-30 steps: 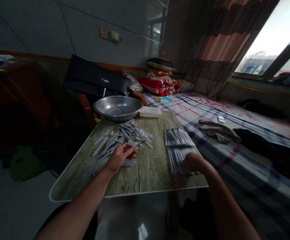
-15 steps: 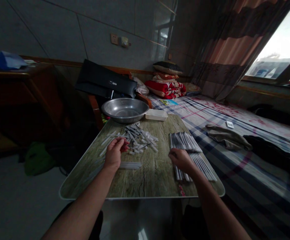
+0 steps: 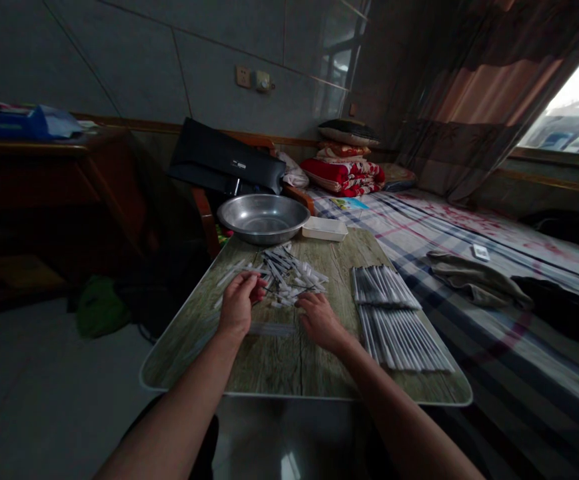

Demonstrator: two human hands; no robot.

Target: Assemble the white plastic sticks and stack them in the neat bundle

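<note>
My left hand [image 3: 239, 303] is closed in a pinch at the left of a loose pile. What its fingertips hold, if anything, is too small to make out. My right hand [image 3: 319, 320] reaches to the pile's near right edge, fingers stretched forward and touching or just above the small white cap-like pieces [image 3: 306, 273]. Thin dark sticks [image 3: 278, 261] lie among those pieces. Clear tubes [image 3: 272, 329] rest between my hands. On the right, slim pen-like sticks lie side by side in a far row [image 3: 384, 287] and a near row [image 3: 404, 340].
A steel basin [image 3: 264, 220] and a white plastic tray [image 3: 325, 229] stand at the far end of the wood-patterned table [image 3: 329, 373]. Behind is a chair with a black case [image 3: 229, 160]. A bed with a plaid sheet [image 3: 399, 233] adjoins on the right.
My right hand has moved left from the pen-like sticks to the pile, uncovering the near row. My left hand stays pinched beside the pile. The view has turned slightly left.
</note>
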